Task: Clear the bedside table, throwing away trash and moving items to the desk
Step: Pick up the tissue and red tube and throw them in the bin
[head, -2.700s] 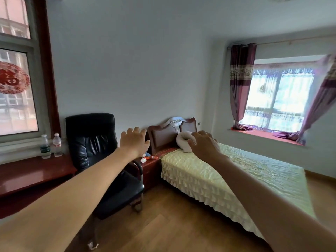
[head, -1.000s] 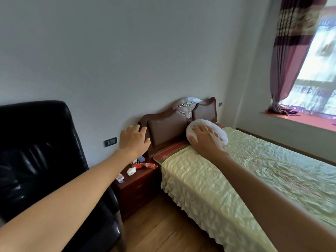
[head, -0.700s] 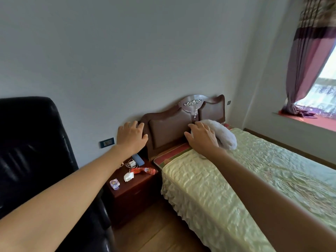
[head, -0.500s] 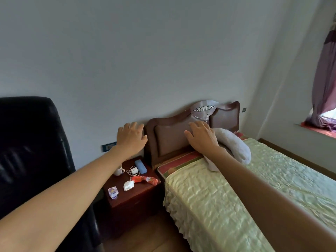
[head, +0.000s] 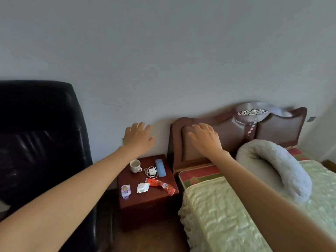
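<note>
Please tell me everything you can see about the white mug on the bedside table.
The small white ceramic-looking mug stands upright near the back left corner of the dark reddish wooden bedside table. Its handle points to the right, toward the white charger with coiled cable. Its inside looks greyish; contents unclear. No hand touches it.

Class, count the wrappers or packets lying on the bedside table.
3, all along the front: a small packet at left, a white packet in the middle, a red wrapper at right.

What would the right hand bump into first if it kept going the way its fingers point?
Probably the padded headboard. The right hand is open, fingers aimed at it with nothing visible between, though depth is hard to judge.
</note>
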`<move>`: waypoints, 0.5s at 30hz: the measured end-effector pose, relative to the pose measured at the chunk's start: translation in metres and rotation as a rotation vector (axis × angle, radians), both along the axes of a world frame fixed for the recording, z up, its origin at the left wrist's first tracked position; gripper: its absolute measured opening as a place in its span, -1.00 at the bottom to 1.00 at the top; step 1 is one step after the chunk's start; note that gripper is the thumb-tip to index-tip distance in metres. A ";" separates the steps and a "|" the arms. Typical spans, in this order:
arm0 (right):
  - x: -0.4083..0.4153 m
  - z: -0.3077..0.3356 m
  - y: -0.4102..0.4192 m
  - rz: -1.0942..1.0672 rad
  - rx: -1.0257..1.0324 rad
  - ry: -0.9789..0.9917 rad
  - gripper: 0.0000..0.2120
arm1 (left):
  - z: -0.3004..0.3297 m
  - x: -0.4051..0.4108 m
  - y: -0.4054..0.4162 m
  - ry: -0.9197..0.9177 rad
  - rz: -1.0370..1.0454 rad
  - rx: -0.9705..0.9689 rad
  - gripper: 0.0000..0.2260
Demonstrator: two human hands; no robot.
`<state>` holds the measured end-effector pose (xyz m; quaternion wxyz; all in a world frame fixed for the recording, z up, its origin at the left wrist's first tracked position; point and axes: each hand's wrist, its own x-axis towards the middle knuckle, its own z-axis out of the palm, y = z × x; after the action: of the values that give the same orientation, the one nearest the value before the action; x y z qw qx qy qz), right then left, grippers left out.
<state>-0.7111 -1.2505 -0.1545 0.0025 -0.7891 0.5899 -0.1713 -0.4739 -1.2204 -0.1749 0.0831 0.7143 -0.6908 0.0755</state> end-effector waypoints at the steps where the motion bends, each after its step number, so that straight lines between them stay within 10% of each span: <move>1: 0.007 -0.006 -0.013 0.015 0.012 0.003 -0.56 | -0.007 0.006 -0.010 0.005 0.018 0.005 -0.54; 15: 0.115 -0.093 -0.172 0.213 0.008 -0.001 -0.66 | -0.097 0.100 -0.118 0.064 0.185 0.107 -0.54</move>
<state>-0.5964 -1.4228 -0.2475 0.0245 -0.8472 0.5033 -0.1681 -0.3737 -1.3383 -0.2722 0.0598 0.7805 -0.6218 0.0229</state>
